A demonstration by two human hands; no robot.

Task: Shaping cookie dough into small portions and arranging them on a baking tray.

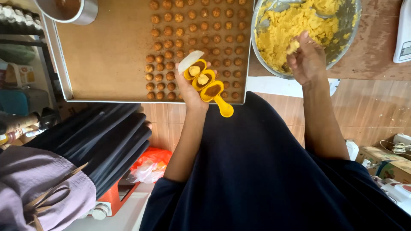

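Over tray [107, 51] — mould [208, 85] in left grip [188, 87]

Landmark: the baking tray [107, 55], flat on the worktop [376, 47]. On the tray's right half, rows of small dough balls [195, 25]. At the tray's upper left corner, a metal cup [70, 9], resting on the tray. Right of the tray, touching its edge, a mixing bowl [349, 32] with dough [295, 28] in it. Over the tray's near edge, left hand [190, 87] gripping a three-cup mould [205, 83], lumps of dough in two cups. Right of the tray, right hand [306, 60] over the bowl's near rim, pinching a bit of dough. Far right of the tray, past the bowl, a scale [404, 32].
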